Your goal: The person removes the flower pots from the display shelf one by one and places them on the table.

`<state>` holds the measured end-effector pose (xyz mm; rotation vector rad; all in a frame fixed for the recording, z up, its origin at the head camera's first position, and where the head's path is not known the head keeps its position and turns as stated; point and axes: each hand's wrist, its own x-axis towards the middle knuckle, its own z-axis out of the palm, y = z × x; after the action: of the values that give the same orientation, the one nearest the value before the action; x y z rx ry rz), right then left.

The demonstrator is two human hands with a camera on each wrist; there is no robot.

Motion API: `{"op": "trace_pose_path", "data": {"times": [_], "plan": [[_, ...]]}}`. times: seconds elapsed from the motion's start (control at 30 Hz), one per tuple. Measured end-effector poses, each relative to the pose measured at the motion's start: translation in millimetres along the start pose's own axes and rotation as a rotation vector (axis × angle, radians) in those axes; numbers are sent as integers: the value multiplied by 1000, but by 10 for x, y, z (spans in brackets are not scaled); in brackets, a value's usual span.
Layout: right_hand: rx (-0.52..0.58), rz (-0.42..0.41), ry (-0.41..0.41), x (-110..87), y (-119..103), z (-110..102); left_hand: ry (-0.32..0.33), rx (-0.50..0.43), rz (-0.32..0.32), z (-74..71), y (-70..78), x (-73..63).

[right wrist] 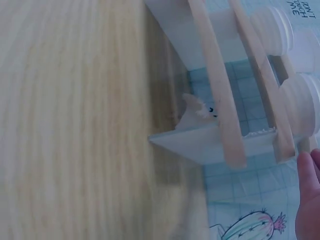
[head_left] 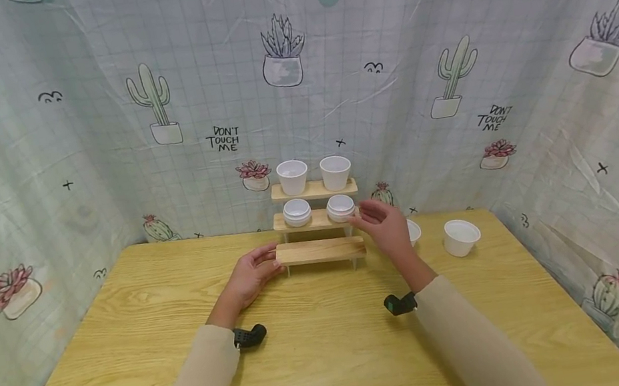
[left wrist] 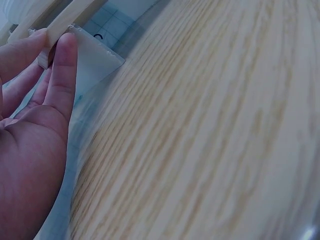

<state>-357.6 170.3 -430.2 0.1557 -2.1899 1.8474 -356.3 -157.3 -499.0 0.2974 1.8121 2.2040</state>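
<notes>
A three-tier display stand with wooden shelves (head_left: 321, 251) and pale side supports (right wrist: 187, 142) stands on the table. Two white cups, a left one (head_left: 293, 178) and a right one (head_left: 337, 173), sit on its top shelf. The middle shelf holds a left stack of white cups (head_left: 297, 213) and a right stack (head_left: 340, 209). My left hand (head_left: 249, 275) pinches the left end of the lowest shelf (left wrist: 65, 25) between thumb and fingers. Beside the right stack, my right hand (head_left: 386, 227) has loosely bent fingers, its fingertips (right wrist: 306, 165) right at the middle shelf's right end.
To the right of the stand, one white cup (head_left: 461, 237) rests on the wooden table (head_left: 334, 351). Another white cup (head_left: 414, 231) is partly hidden behind my right hand. A cactus-print curtain (head_left: 296, 107) hangs behind the table and along both sides.
</notes>
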Motion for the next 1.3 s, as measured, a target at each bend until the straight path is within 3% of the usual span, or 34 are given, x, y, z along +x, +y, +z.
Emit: {"op": "trace_pose_path", "data": {"times": [0.2,0.87,1.3], "plan": [[84,-41,70,-135,64,-136,-7,9,10,10,-5,9],[79,-111,293,-400,326,-605,2,-9,7,2,-20,-5],[-43,-10,377,-385,464,-723,1,-5,17,4,-33,-6]]}}
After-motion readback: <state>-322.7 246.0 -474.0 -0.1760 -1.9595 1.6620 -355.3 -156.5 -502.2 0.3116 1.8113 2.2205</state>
